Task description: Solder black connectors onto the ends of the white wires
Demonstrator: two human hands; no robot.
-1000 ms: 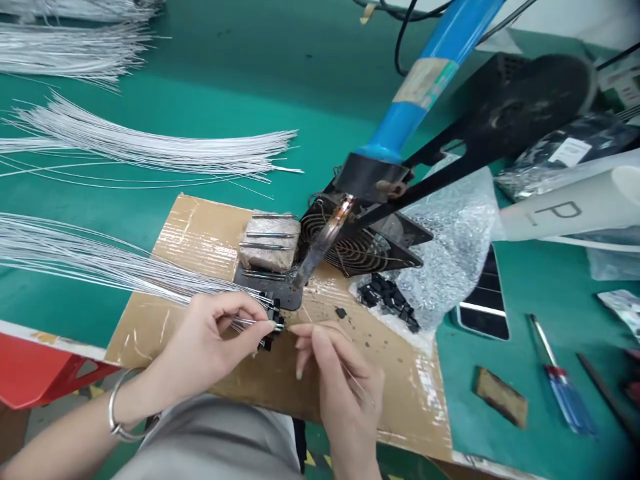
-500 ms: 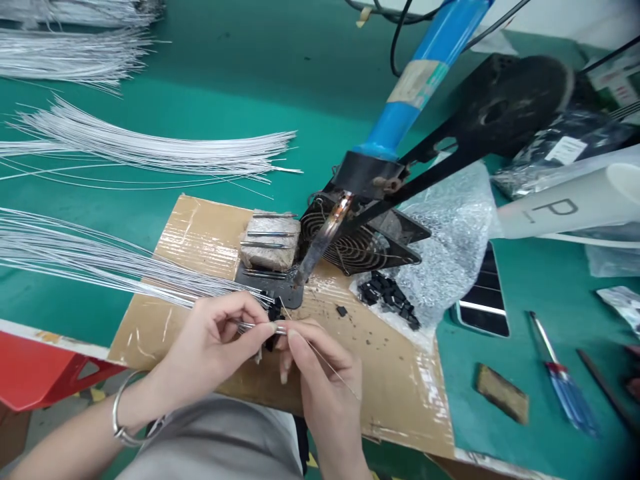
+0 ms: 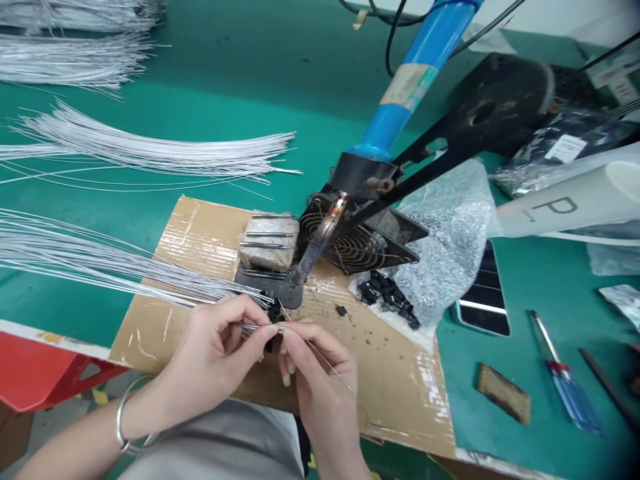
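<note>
Near the front edge of the tabletop, the left hand has its grip pinched on a bundle of thin wires above the cardboard sheet. The right hand has its grip closed on one single wire, touching the left fingertips.

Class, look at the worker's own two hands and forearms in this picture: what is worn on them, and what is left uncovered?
Both forearms are bare, with no sleeves and no gloves. The left hand has a thin silver bangle hanging loosely at its wrist. The right hand wears nothing visible: no ring, watch or band. Fingernails are short and unpainted.

Head camera looks forward and down, close over the cardboard sheet on the green bench
</note>
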